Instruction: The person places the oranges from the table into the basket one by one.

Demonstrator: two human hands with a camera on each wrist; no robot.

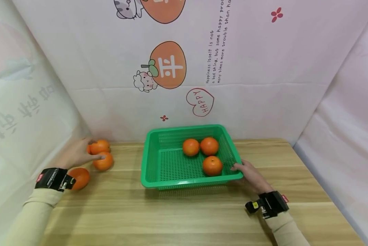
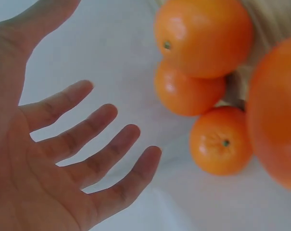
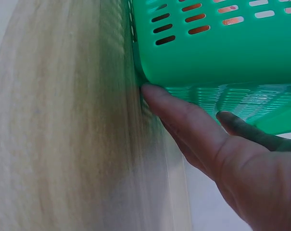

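Here's the left hand (image 1: 76,154), fingers spread, over loose oranges (image 1: 103,163) at the table's (image 1: 171,218) left end; the right hand (image 1: 253,176) touches the green plastic basket's (image 1: 184,128) near corner, and whether it grips I can't tell. Those oranges look firm, smooth, fairly weighty, apt to roll: cup one round its middle. The cloth (image 1: 254,51) behind reads "HAPPY" and "Happiness itself is not a bad thing".

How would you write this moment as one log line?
left hand: near loose oranges | right hand: touching green basket | inside: three oranges
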